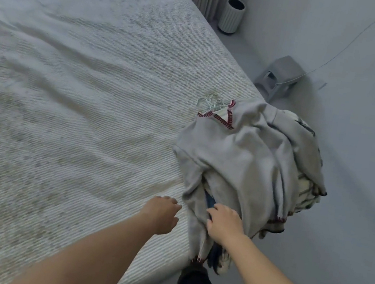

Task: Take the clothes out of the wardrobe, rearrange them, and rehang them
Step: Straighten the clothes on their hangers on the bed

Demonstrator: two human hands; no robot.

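At the bed's (pixel 77 100) right edge we see the clothes pile (pixel 247 161), hangers (pixel 210 102) poking out on top. Our right hand (pixel 224 223) grips the grey fabric; our left hand (pixel 161 214) hovers beside it, fingers loose.

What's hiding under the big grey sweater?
Under the grey sweater peek more clothes: something dark blue and striped cream fabric. Hangers poke out on top. The rest is covered.

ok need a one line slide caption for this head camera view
Right hand on a heap of grey red-stitched garments with wire hangers at the white textured bed's edge; left hand hovers open.
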